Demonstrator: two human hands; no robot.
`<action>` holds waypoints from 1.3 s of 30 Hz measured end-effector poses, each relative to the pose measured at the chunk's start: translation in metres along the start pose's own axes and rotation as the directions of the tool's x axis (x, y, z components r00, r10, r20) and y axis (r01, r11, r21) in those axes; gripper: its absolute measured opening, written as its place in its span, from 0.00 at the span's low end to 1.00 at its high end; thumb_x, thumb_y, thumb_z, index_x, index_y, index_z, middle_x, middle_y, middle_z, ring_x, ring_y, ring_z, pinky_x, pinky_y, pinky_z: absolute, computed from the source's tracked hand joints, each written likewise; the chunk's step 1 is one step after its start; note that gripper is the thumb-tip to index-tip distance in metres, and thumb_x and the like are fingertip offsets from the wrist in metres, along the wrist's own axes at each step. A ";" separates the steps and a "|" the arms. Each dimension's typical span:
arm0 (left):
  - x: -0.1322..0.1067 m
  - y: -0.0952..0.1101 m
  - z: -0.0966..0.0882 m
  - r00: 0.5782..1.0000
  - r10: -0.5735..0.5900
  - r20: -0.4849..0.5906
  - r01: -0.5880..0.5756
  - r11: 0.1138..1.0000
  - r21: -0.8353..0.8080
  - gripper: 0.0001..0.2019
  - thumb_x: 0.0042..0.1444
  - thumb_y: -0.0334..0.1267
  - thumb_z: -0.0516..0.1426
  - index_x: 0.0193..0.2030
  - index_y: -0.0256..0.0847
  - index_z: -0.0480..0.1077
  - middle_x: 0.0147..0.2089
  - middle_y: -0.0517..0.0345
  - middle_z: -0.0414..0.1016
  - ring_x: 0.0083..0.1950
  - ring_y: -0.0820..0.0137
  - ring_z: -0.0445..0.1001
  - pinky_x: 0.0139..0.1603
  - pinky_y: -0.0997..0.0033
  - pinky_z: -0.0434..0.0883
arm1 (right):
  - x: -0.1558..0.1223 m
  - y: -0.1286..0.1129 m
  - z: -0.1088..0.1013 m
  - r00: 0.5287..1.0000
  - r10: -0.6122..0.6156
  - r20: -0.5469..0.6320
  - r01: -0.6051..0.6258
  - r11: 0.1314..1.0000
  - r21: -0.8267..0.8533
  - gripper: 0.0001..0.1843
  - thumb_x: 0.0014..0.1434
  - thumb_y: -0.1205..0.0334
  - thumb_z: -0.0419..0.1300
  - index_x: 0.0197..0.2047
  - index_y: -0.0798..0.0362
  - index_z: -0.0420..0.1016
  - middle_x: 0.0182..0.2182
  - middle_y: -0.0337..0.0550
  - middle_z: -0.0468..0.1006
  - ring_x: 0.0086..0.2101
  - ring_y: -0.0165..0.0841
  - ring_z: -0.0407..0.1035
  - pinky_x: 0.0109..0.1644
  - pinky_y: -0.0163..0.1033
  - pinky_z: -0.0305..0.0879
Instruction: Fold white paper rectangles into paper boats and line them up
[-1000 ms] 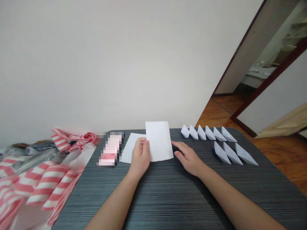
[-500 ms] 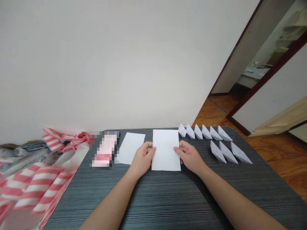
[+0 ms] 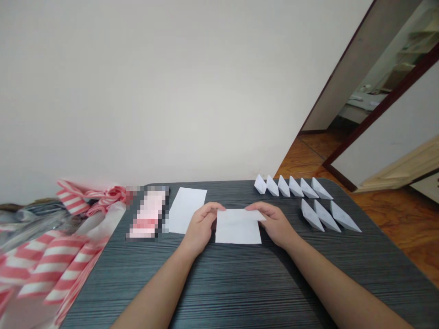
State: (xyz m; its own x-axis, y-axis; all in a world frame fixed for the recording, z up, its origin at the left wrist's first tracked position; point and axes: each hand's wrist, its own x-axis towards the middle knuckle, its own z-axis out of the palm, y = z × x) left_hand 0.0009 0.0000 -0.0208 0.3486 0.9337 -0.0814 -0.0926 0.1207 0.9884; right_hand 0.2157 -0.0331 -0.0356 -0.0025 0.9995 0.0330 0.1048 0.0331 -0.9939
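Note:
Between my two hands a white sheet of paper [image 3: 238, 230] is bent over, its upper part folded down toward me so that a slanted flap shows along the top. My left hand [image 3: 203, 223] grips the sheet at its upper left, fingertips on the bent edge. At the upper right my right hand [image 3: 272, 221] holds the fold, with the flap's corner jutting over its thumb side. Both thumbs are mostly hidden by the paper. Left of my left hand lies another white sheet [image 3: 187, 208], flat on the dark table [image 3: 219, 283].
Several folded white paper boats [image 3: 284, 186] stand in a row at the back right, with three more paper boats [image 3: 327, 217] in front. A blurred-out pink phone-like object [image 3: 149, 212] lies at the left. Red-and-white striped bags [image 3: 56, 265] heap beside the table's left edge. A wall [image 3: 192, 91] rises behind.
The held sheet was flat and upright in length; now its top half is bent down toward me. My fingers have shifted from its sides to the bent top edge.

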 end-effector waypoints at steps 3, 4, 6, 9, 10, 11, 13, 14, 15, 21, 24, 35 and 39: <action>0.000 0.000 0.000 1.000 -0.012 -0.011 0.012 1.000 -0.027 0.10 0.56 0.43 0.50 0.36 0.40 0.67 0.25 0.62 0.65 0.24 0.75 0.63 0.22 0.78 0.57 | 0.000 0.000 -0.003 1.000 -0.027 0.004 0.027 0.995 -0.100 0.12 0.55 0.66 0.53 0.35 0.52 0.78 0.32 0.41 0.76 0.29 0.30 0.67 0.31 0.34 0.61; 0.000 0.001 0.001 1.000 -0.013 -0.008 0.013 1.000 -0.012 0.10 0.55 0.43 0.51 0.36 0.40 0.67 0.24 0.63 0.64 0.23 0.76 0.62 0.22 0.78 0.56 | -0.001 0.000 -0.003 1.000 -0.019 0.019 0.021 0.994 -0.111 0.13 0.55 0.67 0.52 0.35 0.52 0.78 0.30 0.40 0.76 0.27 0.30 0.66 0.29 0.34 0.61; -0.001 0.002 0.003 1.000 -0.005 -0.009 0.005 0.999 0.042 0.09 0.53 0.43 0.54 0.37 0.40 0.65 0.22 0.66 0.60 0.21 0.77 0.59 0.21 0.79 0.54 | -0.001 0.000 -0.002 0.999 0.003 0.043 0.001 0.996 -0.094 0.13 0.56 0.66 0.52 0.36 0.52 0.78 0.26 0.39 0.74 0.23 0.28 0.64 0.27 0.33 0.60; -0.002 0.003 0.006 1.000 0.020 -0.018 -0.019 0.996 0.087 0.09 0.52 0.42 0.56 0.38 0.41 0.63 0.23 0.67 0.61 0.21 0.78 0.60 0.21 0.79 0.55 | -0.001 -0.001 0.000 0.999 0.041 0.014 -0.041 0.999 0.014 0.14 0.58 0.61 0.51 0.43 0.53 0.75 0.26 0.40 0.72 0.22 0.28 0.63 0.24 0.33 0.61; -0.002 0.002 0.007 0.999 0.029 -0.020 -0.027 0.995 0.091 0.09 0.53 0.42 0.55 0.38 0.41 0.63 0.23 0.66 0.62 0.22 0.77 0.61 0.21 0.79 0.56 | -0.002 -0.001 0.001 0.999 0.050 -0.003 -0.050 0.996 0.069 0.16 0.59 0.59 0.51 0.47 0.53 0.72 0.26 0.40 0.72 0.23 0.28 0.64 0.24 0.33 0.62; -0.002 0.002 0.007 0.999 0.037 -0.020 -0.034 0.995 0.096 0.09 0.53 0.42 0.55 0.39 0.41 0.63 0.24 0.66 0.64 0.23 0.77 0.62 0.22 0.79 0.57 | -0.002 -0.002 0.002 0.998 0.055 -0.005 -0.054 0.992 0.118 0.19 0.60 0.56 0.50 0.52 0.52 0.68 0.27 0.40 0.72 0.23 0.29 0.65 0.24 0.34 0.62; -0.002 0.001 0.007 0.998 0.058 -0.026 -0.054 0.992 0.114 0.10 0.54 0.42 0.54 0.40 0.41 0.63 0.24 0.65 0.64 0.23 0.76 0.63 0.22 0.78 0.57 | -0.002 -0.004 0.003 0.998 0.053 0.046 -0.060 0.985 0.163 0.24 0.60 0.55 0.51 0.58 0.51 0.60 0.26 0.39 0.71 0.23 0.29 0.66 0.25 0.34 0.64; -0.002 0.000 0.007 0.997 0.070 -0.031 -0.065 0.989 0.129 0.10 0.54 0.42 0.54 0.40 0.41 0.63 0.24 0.65 0.64 0.23 0.76 0.63 0.22 0.79 0.57 | -0.002 -0.004 0.004 0.995 0.051 0.086 -0.064 0.986 0.152 0.25 0.59 0.55 0.53 0.59 0.51 0.58 0.26 0.38 0.71 0.22 0.29 0.65 0.24 0.34 0.63; -0.002 -0.001 0.007 0.996 0.081 -0.037 -0.074 0.986 0.148 0.10 0.54 0.42 0.55 0.41 0.41 0.63 0.23 0.66 0.63 0.23 0.76 0.62 0.22 0.79 0.57 | -0.002 -0.004 0.004 0.992 0.054 0.118 -0.069 0.990 0.126 0.26 0.57 0.56 0.55 0.58 0.51 0.57 0.25 0.37 0.70 0.21 0.28 0.64 0.23 0.33 0.63; -0.002 -0.003 0.007 0.997 0.070 -0.037 -0.062 0.982 0.181 0.14 0.54 0.41 0.54 0.47 0.42 0.63 0.25 0.63 0.67 0.23 0.75 0.65 0.21 0.78 0.57 | -0.003 -0.002 0.006 0.995 0.061 0.074 -0.058 0.998 -0.037 0.19 0.57 0.56 0.55 0.51 0.53 0.65 0.22 0.34 0.66 0.16 0.24 0.60 0.17 0.30 0.56; -0.002 -0.001 0.008 0.998 0.053 -0.024 -0.049 0.988 0.146 0.17 0.54 0.41 0.55 0.50 0.42 0.62 0.28 0.60 0.69 0.24 0.74 0.66 0.20 0.78 0.60 | -0.003 -0.002 0.005 0.998 0.050 0.049 -0.046 0.996 -0.081 0.17 0.57 0.56 0.55 0.49 0.53 0.66 0.21 0.33 0.66 0.15 0.24 0.59 0.16 0.30 0.54; -0.003 0.005 0.008 0.991 -0.093 0.098 0.092 0.996 0.012 0.29 0.54 0.48 0.54 0.59 0.39 0.50 0.24 0.64 0.68 0.18 0.72 0.70 0.16 0.76 0.66 | -0.004 -0.008 0.004 1.000 0.013 -0.020 -0.015 0.997 -0.079 0.16 0.56 0.57 0.56 0.48 0.53 0.68 0.21 0.35 0.68 0.18 0.25 0.59 0.20 0.31 0.54; -0.001 0.001 0.005 0.977 -0.132 0.166 0.124 0.991 0.059 0.22 0.54 0.48 0.54 0.50 0.35 0.60 0.19 0.62 0.69 0.16 0.73 0.68 0.15 0.78 0.65 | -0.004 -0.007 0.004 0.999 0.005 -0.043 -0.008 0.998 -0.065 0.16 0.56 0.57 0.57 0.47 0.53 0.68 0.22 0.35 0.70 0.19 0.25 0.59 0.21 0.31 0.54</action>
State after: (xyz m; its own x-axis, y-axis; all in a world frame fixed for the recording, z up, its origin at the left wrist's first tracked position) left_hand 0.0051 -0.0030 -0.0188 0.5081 0.8403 -0.1889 0.0066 0.2155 0.9765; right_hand 0.2111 -0.0369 -0.0295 0.0410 0.9986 0.0325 0.1691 0.0251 -0.9853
